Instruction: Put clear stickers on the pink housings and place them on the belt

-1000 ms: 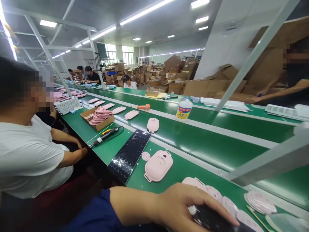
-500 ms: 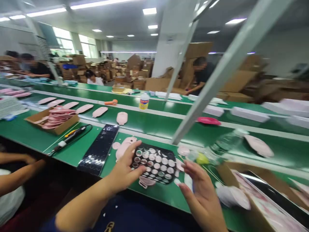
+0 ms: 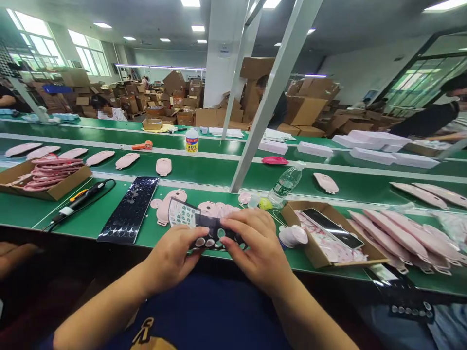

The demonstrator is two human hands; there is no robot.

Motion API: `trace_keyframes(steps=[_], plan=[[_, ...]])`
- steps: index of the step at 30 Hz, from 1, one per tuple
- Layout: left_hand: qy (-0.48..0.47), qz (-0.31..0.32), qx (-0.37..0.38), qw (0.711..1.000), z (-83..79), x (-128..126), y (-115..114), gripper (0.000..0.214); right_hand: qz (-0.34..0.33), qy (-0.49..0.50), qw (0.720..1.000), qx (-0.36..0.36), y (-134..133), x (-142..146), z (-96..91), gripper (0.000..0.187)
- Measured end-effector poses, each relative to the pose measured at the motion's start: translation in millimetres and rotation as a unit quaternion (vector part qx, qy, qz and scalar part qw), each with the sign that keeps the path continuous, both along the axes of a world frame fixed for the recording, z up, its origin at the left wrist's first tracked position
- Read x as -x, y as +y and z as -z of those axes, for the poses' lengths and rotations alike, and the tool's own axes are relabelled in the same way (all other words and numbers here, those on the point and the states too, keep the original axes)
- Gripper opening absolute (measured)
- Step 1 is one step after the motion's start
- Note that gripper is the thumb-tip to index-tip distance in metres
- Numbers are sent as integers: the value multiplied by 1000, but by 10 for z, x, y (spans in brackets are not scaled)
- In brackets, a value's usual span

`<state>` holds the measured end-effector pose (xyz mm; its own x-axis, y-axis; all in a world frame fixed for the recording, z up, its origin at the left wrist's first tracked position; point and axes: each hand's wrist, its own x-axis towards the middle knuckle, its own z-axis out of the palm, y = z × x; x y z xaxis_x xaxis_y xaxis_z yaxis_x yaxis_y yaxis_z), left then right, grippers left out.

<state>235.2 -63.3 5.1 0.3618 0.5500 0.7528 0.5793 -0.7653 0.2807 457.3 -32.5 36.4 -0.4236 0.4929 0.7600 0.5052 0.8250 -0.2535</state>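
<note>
In front of me a black sheet of round clear stickers (image 3: 208, 221) is held above the table's near edge, its surface bent. My left hand (image 3: 170, 255) pinches its near left side between thumb and fingers. On the opposite side my right hand (image 3: 259, 248) is closed on the sheet, thumb and forefinger close to one round sticker (image 3: 221, 234); whether that sticker is lifted I cannot tell. Just behind lie pale pink plastic parts (image 3: 170, 208), partly covered by the sheet. To the left a long glossy black sheet (image 3: 129, 211) lies flat.
Left are an electric screwdriver (image 3: 82, 200) and a cardboard box (image 3: 60, 191) of pink parts. Right stand a water bottle (image 3: 286, 185), a white roll (image 3: 293, 236) and a box (image 3: 316, 253) with a phone (image 3: 332, 227) on top. A metal post (image 3: 268, 104) rises behind. Co-workers sit around.
My right hand has come in from the right, where it was open, and now grips the sheet. The sheet has tilted and bent. My view has turned to the right.
</note>
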Motion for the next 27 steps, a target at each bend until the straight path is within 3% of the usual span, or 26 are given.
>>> trace_keyframes(steps=[6, 13, 15, 18, 23, 25, 27], plan=[[59, 45, -46, 996, -9, -110, -99, 31, -59, -22, 996, -65, -121, 10, 32, 15], [97, 92, -20, 991, 93, -178, -265, 30, -101, -45, 992, -57, -219, -113, 174, 19], [106, 111, -31, 988, 66, -199, -277, 29, -120, -29, 992, -14, -254, -128, 178, 19], [100, 136, -40, 985, -24, -218, -248, 27, -138, 11, 985, 105, -280, -135, 162, 19], [143, 194, 18, 970, -43, -37, -152, 33, -78, 130, 963, 222, -136, -200, 171, 16], [112, 178, 39, 977, 71, 183, -130, 41, -64, 171, 951, 249, 50, -246, 197, 13], [-6, 96, 67, 993, 222, 483, -100, 51, -51, 185, 940, 283, 346, -260, 229, 8]])
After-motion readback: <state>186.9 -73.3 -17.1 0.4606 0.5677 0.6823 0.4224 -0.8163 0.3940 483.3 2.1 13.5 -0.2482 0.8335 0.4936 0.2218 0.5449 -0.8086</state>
